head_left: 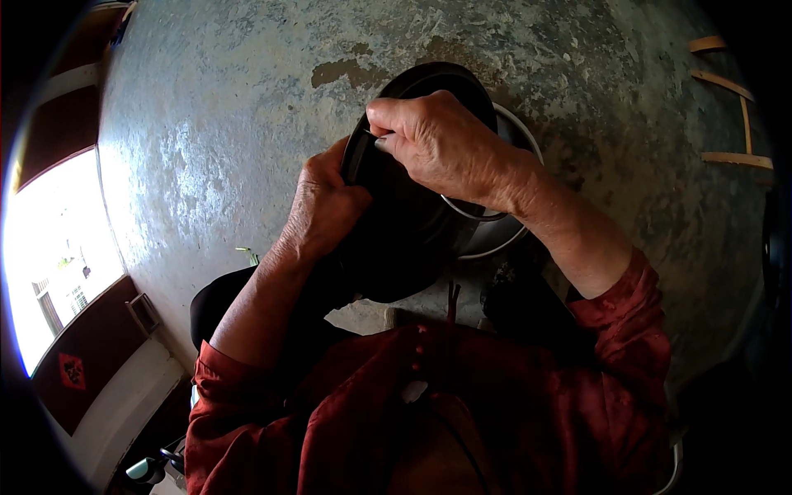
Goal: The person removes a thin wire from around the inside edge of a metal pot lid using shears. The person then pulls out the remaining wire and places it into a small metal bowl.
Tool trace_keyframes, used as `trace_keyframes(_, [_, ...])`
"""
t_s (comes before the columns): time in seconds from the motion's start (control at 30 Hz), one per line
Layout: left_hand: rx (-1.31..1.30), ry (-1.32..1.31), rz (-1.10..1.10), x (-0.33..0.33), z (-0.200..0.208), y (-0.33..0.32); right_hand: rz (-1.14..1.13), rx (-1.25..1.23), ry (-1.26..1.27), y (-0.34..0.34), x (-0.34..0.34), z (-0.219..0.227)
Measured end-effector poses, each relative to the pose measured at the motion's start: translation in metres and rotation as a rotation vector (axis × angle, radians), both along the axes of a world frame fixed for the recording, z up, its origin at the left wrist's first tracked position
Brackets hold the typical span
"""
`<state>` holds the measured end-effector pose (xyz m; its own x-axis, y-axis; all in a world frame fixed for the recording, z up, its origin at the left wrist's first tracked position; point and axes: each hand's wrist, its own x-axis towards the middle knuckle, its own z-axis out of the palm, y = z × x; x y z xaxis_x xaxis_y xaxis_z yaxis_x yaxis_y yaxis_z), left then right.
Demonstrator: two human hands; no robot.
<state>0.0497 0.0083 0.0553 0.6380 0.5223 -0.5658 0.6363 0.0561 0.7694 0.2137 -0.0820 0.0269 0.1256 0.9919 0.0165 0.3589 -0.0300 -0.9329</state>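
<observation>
A round black tub-like vessel (441, 74) is tilted over my lap, its dark inside mostly lost in shadow. My left hand (324, 204) grips it at the left side, the thumb lying across the near part and the fingers partly hidden behind the wall. Over the vessel's left rim, my right hand (441, 144) is closed in a pinch, thumb and forefinger together. What lies between those fingertips is too small to tell. Partly behind the black vessel, at the right, stands a round container with a white rim (528, 136).
Worn grey concrete floor (231, 140) with a damp dark patch spreads around me. A wooden frame (738, 157) lies at the far right. On the left are a bright doorway (62, 256) and dark red panels (82, 375). A small green-and-dark object (144, 470) sits at lower left.
</observation>
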Motion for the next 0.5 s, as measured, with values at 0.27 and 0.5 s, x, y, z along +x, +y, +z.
trace_keyframes(0.27, [-0.042,0.007,0.028,-0.001,-0.007,0.003,-0.056,0.002,0.051,0.002,0.011,-0.007])
trace_keyframes(0.5, [-0.068,-0.021,0.047,0.003,-0.002,-0.002,-0.075,-0.09,0.019,0.005,0.022,-0.008])
